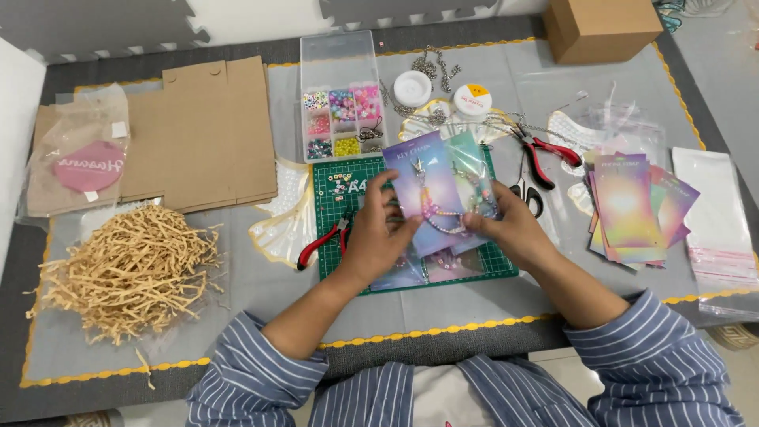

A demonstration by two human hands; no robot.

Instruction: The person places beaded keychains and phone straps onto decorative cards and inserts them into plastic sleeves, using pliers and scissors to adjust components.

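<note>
Both hands hold a pastel purple-and-teal card (437, 186) with a beaded keychain on it, inside a clear plastic sleeve, above a green cutting mat (336, 237). My left hand (378, 237) grips its lower left edge, fingers spread over the front. My right hand (506, 225) pinches the lower right side of the sleeve. More cards lie on the mat under the hands.
A clear bead organiser (341, 111) sits behind the mat. Red pliers (322, 243) lie left, red pliers (545, 154) and scissors (528, 194) right. A stack of cards (632, 209), clear bags (719, 229), shredded paper (130, 273), flat cardboard (198, 134) and a box (601, 28) surround.
</note>
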